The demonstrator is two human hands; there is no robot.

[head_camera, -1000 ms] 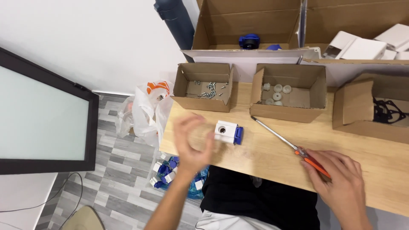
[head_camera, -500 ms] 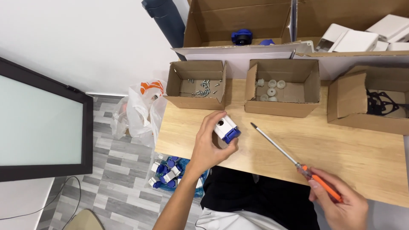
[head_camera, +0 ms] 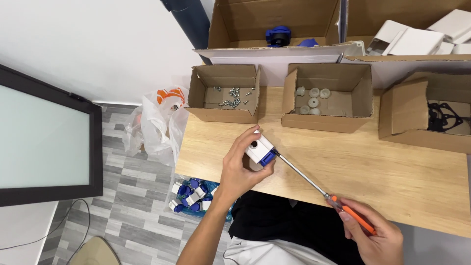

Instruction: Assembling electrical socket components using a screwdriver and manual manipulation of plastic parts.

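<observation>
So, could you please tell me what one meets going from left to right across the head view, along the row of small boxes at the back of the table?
Plastic bag → box of screws → box of white round parts → box of black gaskets.

On the wooden tabletop (head_camera: 392,176) stand three open cartons: one with screws (head_camera: 230,95), one with white caps (head_camera: 310,98), one with black gaskets (head_camera: 446,118). Behind them are larger boxes (head_camera: 274,24). A plastic bag (head_camera: 157,118) and blue-white parts (head_camera: 191,194) lie on the floor beside a screen (head_camera: 44,137).
</observation>
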